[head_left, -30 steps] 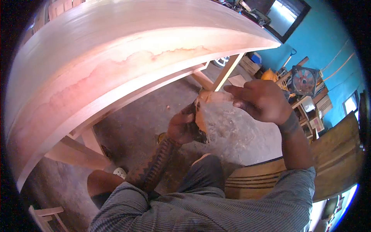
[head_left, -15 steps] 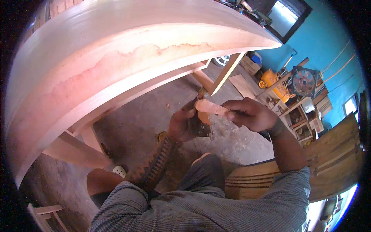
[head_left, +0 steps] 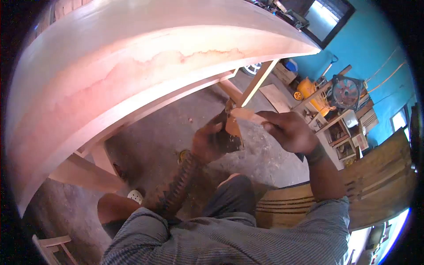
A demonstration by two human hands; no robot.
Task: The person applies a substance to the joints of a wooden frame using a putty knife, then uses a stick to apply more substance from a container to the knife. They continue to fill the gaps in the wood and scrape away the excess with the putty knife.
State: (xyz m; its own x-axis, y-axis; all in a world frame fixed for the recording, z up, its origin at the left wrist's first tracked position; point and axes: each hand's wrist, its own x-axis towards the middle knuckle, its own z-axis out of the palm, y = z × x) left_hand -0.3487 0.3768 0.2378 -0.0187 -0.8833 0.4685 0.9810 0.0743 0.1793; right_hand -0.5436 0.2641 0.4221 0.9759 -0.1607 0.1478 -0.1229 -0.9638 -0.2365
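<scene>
My left hand [head_left: 206,140] is closed around a dark, flat-edged piece smeared with orange-pink paste [head_left: 232,127]; its exact kind I cannot make out. My right hand [head_left: 289,131] pinches a flat spreader [head_left: 248,115] with the same pinkish colour on it. The spreader's far end lies against the upper edge of the left-hand piece. Both hands are in front of my body, below the curved edge of a large pale wooden tabletop [head_left: 145,81]. A jagged, darker pink stain runs along that edge.
A wooden leg [head_left: 260,84] supports the tabletop just beyond my hands. A slotted brown wooden panel [head_left: 375,176] is at my right. Against the blue wall stand a fan [head_left: 346,92], a yellow machine [head_left: 308,89] and a wooden rack [head_left: 340,132]. A small wooden frame [head_left: 54,241] is at lower left.
The spreader's far end has shifted slightly right and its blade has turned, showing a narrower face. My right hand has moved slightly; the left-hand piece stays nearly in place.
</scene>
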